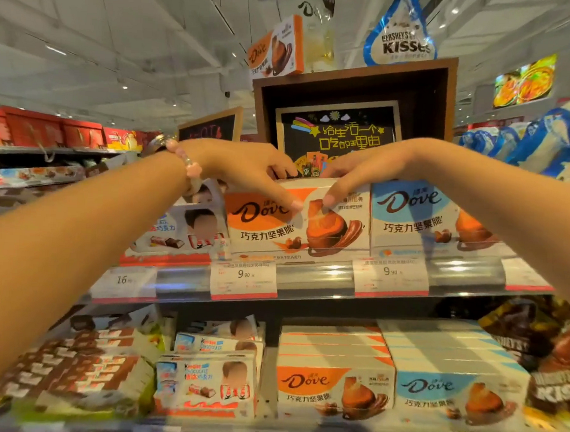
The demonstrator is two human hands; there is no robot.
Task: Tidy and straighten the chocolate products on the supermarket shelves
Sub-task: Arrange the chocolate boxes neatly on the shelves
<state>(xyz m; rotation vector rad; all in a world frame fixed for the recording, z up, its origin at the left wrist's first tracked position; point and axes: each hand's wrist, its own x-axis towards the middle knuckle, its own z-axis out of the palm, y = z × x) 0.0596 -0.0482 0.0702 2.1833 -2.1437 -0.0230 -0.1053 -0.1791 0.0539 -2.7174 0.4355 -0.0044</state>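
An orange Dove chocolate box [269, 230] stands upright at the front of the upper shelf, facing me. My left hand [249, 171] grips its top edge from the left, thumb down over the front face. My right hand [355, 173] grips the same top edge from the right, thumb on the front. A blue Dove box [415, 219] stands right beside it, and Kinder boxes [190, 230] lean on its left. On the lower shelf lie stacks of orange Dove boxes [331, 386], blue Dove boxes [455, 396] and Kinder boxes [205, 383].
Price tags [244, 276] line the upper shelf rail [313, 276]. A wooden display box with a chalkboard sign [337, 132] stands behind the Dove boxes, topped by another Dove box [276, 47] and a Hershey's Kisses bag [402, 37]. Brown Kisses bags [550, 358] fill the lower right.
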